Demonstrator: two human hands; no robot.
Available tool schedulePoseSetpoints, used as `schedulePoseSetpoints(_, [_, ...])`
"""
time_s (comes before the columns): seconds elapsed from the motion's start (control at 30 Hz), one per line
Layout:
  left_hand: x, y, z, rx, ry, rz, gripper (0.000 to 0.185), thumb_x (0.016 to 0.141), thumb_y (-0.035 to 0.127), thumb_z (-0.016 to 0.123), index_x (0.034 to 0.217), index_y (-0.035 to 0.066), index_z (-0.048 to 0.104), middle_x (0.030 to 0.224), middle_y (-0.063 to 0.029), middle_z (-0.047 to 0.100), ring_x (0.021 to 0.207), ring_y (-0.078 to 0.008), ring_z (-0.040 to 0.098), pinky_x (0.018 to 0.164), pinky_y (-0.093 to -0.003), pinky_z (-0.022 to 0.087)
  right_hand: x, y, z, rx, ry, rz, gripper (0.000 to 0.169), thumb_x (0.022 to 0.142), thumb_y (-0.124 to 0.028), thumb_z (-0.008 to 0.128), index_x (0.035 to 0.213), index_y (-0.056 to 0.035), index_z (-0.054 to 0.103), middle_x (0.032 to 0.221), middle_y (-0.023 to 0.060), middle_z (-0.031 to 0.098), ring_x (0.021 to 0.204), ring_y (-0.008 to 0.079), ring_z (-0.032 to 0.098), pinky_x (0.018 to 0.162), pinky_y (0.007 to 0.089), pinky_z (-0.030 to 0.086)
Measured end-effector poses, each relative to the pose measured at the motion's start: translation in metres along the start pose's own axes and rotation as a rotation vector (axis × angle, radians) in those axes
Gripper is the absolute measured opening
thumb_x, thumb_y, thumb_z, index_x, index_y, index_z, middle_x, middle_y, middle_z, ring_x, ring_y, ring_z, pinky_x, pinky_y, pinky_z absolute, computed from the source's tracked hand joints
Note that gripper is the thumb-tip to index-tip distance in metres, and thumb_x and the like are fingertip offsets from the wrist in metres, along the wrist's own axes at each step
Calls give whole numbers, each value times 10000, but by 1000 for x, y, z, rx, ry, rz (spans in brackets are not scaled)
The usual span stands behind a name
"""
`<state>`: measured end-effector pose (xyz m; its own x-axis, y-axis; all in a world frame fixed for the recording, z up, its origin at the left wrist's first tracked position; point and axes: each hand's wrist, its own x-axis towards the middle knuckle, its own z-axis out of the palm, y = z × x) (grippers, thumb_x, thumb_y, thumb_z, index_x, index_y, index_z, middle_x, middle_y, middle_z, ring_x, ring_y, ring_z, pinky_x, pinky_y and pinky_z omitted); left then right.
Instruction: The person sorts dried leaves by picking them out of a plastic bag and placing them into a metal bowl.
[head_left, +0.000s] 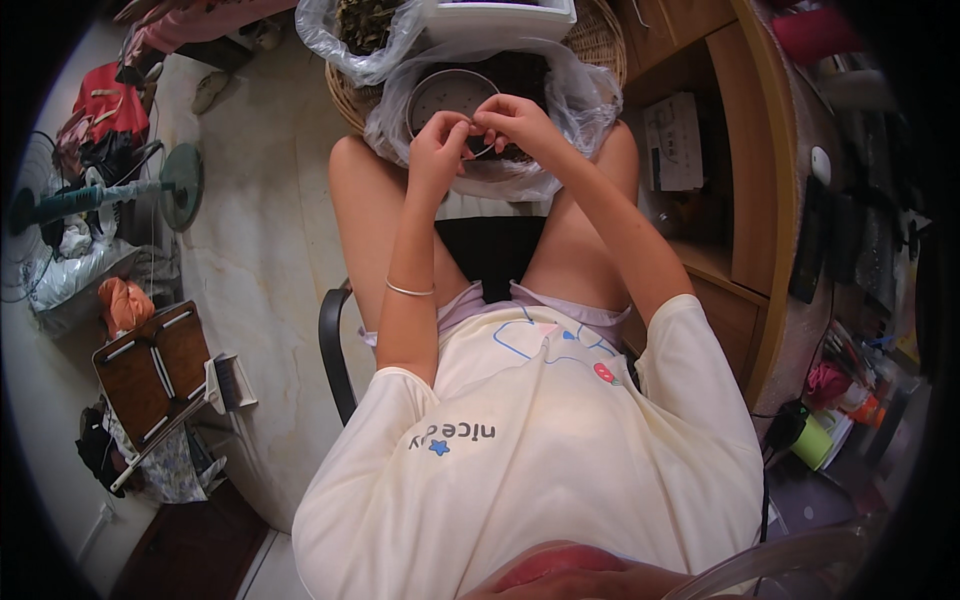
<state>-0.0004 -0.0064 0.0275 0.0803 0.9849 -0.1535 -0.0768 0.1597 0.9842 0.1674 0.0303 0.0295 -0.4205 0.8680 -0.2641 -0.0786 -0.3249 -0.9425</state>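
Observation:
My left hand and my right hand meet at their fingertips, pinching a small brownish bit too tiny to identify. Just beyond and below them is a round, pale, shallow pan with a few dark specks on its bottom. The pan rests in an open clear plastic bag, beside dark dried plant matter. My hands hide the pan's near right part. A bracelet circles my left forearm.
A wicker basket carries the bag, a white foam box and another plastic bag of dried leaves. Wooden cabinet shelving stands to the right. At left are an electric fan, a folded table and a dustpan.

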Motion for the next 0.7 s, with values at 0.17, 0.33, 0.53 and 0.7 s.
schedulePoseSetpoints(0.17, [-2, 3, 3, 173, 75, 78, 188, 897, 175, 592, 999, 19, 610, 831, -26, 631, 609, -56, 565, 434, -187, 406, 0, 2, -2, -27, 85, -45, 167, 882, -169, 611, 937, -12, 603, 806, 36, 620, 685, 79, 567, 557, 198, 479])
schedulePoseSetpoints(0.33, [-1, -2, 5, 365, 108, 190, 224, 875, 222, 634, 962, 16, 636, 790, -20, 618, 598, -56, 578, 427, -198, 410, 1, 5, 2, -140, 147, -127, 196, 856, -188, 634, 928, -6, 626, 779, 39, 632, 652, 83, 579, 528, 204, 476])
schedulePoseSetpoints(0.53, [-2, -2, 6, 370, 120, 186, 210, 878, 205, 619, 956, 12, 637, 773, -27, 621, 585, -68, 581, 424, -204, 412, -6, -2, 11, -256, 176, -120, 179, 874, -200, 629, 923, -27, 630, 786, 13, 628, 661, 65, 566, 538, 195, 470])
schedulePoseSetpoints(0.7, [-1, -3, 4, 324, 120, 171, 193, 883, 190, 601, 957, 16, 640, 782, -29, 629, 582, -71, 582, 424, -203, 411, -6, 0, 11, -246, 159, -121, 178, 874, -193, 627, 935, -25, 634, 794, 16, 631, 662, 66, 567, 539, 195, 471])
